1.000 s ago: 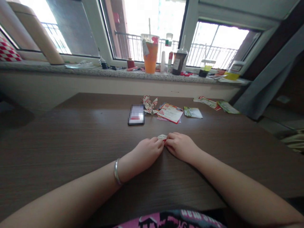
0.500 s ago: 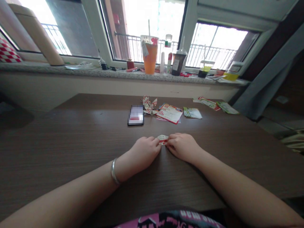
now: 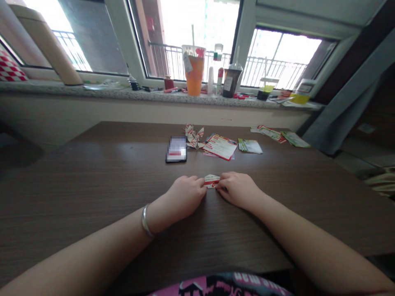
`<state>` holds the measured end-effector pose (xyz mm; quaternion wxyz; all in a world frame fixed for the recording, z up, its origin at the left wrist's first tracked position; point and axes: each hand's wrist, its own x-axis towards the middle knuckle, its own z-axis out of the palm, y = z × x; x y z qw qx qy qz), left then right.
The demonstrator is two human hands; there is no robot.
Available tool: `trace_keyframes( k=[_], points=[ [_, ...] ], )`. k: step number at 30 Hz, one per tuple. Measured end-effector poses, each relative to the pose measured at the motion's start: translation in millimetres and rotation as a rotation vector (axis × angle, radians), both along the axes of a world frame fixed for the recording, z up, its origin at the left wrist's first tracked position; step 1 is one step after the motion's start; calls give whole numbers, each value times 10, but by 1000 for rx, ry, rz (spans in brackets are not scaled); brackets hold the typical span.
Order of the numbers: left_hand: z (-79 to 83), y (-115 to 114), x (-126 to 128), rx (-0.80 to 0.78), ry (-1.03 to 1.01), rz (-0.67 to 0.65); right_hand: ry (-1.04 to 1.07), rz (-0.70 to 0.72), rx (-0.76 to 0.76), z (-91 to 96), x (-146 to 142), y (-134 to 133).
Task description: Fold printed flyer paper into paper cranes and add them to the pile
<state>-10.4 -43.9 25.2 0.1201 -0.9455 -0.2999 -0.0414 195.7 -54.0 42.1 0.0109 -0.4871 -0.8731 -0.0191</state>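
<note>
A small folded piece of paper [image 3: 211, 181], white with red print, lies on the brown table [image 3: 92, 181] between my two hands. My left hand [image 3: 187, 193], with a silver bangle [image 3: 145, 220] on its wrist, has its fingers closed on the paper's left end. The fingers of my right hand [image 3: 237, 187] pinch the right end. Both hands rest on the tabletop, and their fingertips hide the paper's ends. Beyond them are folded paper shapes [image 3: 195, 137] with red stripes, touching or close to a phone [image 3: 176, 149].
Printed sheets [image 3: 220, 146] lie behind my hands, with a stack of green-white cards [image 3: 249, 146] beside them. More leaflets [image 3: 273, 134] are at the far right. On the windowsill [image 3: 105, 92] stand an orange drink cup [image 3: 194, 72], a dark cup [image 3: 232, 81] and bottles.
My left hand has shifted slightly left, so more of the folded paper shows between my hands. My right hand stays nearly in place. The other things have not moved.
</note>
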Motion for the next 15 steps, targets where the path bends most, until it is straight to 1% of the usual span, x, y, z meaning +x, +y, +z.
trace_keyframes(
  k=[11,15],
  points=[
    [-13,-2,-18,-11,-29,15,-17,-44,-23,9,28,0],
    [10,10,-13,-46,-39,33,41,-42,-31,-20,51,24]
  ],
)
